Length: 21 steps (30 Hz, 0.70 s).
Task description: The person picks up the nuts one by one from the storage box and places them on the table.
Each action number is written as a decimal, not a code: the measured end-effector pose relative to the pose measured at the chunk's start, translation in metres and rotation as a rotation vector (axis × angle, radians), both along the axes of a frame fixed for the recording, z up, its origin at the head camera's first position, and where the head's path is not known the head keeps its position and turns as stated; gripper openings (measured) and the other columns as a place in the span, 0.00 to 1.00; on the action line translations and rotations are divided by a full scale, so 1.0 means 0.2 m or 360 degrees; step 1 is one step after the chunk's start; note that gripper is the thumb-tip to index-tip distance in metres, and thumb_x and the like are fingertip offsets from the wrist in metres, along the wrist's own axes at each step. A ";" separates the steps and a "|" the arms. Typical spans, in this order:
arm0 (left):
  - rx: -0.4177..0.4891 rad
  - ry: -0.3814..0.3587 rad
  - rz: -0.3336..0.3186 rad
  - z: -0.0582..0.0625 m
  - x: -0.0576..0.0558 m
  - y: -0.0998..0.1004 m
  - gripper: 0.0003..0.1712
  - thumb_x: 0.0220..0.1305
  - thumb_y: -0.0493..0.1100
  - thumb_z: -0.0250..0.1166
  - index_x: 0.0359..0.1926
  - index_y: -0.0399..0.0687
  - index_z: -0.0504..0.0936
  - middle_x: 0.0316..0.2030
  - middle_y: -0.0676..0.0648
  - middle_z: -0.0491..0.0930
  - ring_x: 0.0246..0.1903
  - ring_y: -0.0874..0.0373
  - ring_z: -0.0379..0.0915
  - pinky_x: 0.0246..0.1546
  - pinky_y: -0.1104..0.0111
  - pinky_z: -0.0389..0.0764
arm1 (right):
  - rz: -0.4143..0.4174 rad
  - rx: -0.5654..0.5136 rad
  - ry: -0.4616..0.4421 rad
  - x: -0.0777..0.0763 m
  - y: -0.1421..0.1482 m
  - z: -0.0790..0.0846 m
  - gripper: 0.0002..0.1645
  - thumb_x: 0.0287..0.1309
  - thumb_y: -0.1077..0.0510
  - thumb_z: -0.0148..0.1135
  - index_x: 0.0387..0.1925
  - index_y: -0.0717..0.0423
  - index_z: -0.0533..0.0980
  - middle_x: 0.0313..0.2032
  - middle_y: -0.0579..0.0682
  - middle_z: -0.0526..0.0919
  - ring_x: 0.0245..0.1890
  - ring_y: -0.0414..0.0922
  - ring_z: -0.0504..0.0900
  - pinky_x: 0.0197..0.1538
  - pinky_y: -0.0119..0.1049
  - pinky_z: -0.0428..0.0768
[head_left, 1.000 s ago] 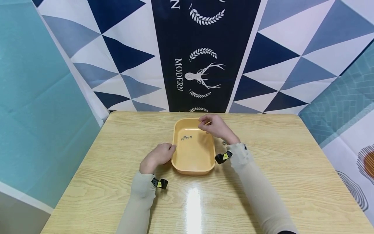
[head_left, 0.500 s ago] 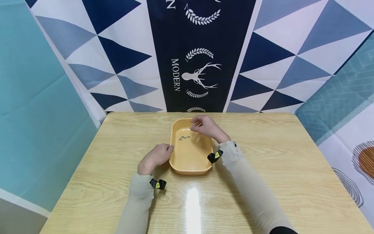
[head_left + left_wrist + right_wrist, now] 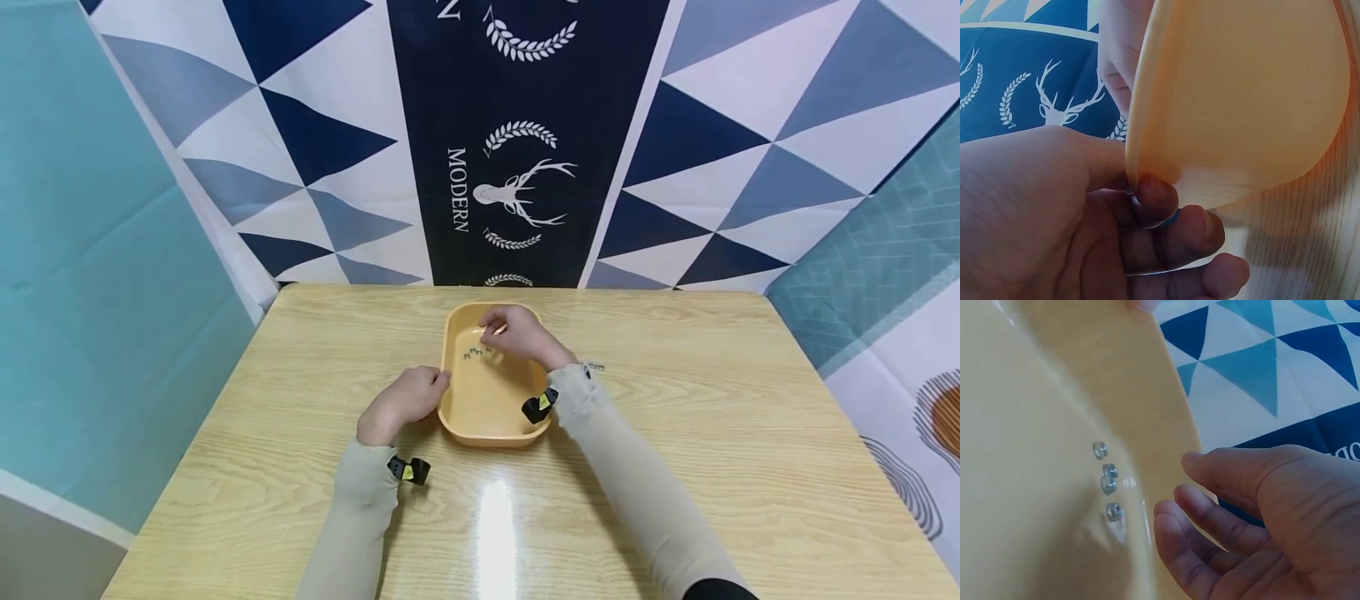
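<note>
A yellow-orange plastic tray (image 3: 491, 404) stands on the table, and my left hand (image 3: 405, 397) pinches its left rim. In the left wrist view the thumb lies over the rim, with curled fingers (image 3: 1194, 231) below it against the outer wall. Several small shiny metal nuts (image 3: 1109, 485) lie on the tray floor near its left wall. Above them, inside the tray's outline, hovers my right hand (image 3: 521, 335). Its fingers are loosely bent, the thumb apart from the fingertips, and nothing shows between them in the right wrist view.
More small shiny pieces (image 3: 595, 366) lie on the wooden table (image 3: 697, 417) right of the tray, partly behind the right wrist. A patterned cloth (image 3: 322, 150) hangs behind the table's far edge.
My right hand has moved left from the tray's right rim to above the nuts. The pieces on the table show again beside the right wrist. My left hand keeps its grip on the rim.
</note>
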<state>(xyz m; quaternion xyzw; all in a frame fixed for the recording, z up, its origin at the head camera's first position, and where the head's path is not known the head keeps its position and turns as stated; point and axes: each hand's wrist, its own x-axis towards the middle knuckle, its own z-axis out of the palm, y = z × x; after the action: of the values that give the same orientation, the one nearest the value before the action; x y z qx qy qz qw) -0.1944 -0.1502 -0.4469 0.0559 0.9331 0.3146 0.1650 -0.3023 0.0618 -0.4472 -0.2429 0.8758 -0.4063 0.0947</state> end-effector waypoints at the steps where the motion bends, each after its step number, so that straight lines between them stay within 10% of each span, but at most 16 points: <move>1: -0.0004 0.0001 0.0002 0.00 0.00 0.00 0.27 0.83 0.51 0.41 0.32 0.43 0.78 0.22 0.47 0.72 0.20 0.56 0.67 0.25 0.66 0.70 | 0.0003 0.0009 0.0014 0.00 0.00 -0.01 0.16 0.59 0.65 0.69 0.48 0.68 0.82 0.38 0.58 0.87 0.39 0.49 0.85 0.39 0.30 0.78; 21: 0.0005 0.0007 -0.0013 -0.01 -0.01 0.00 0.26 0.83 0.50 0.42 0.30 0.45 0.76 0.23 0.47 0.72 0.22 0.55 0.68 0.27 0.66 0.70 | -0.0016 0.0405 0.0047 -0.02 -0.03 -0.08 0.08 0.55 0.67 0.70 0.39 0.63 0.85 0.32 0.52 0.86 0.31 0.42 0.78 0.41 0.32 0.77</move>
<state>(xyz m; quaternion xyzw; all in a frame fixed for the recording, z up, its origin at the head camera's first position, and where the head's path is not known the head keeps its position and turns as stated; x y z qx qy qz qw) -0.1962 -0.1508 -0.4485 0.0606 0.9328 0.3151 0.1641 -0.3065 0.0564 -0.4623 -0.2305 0.9227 -0.2888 0.1097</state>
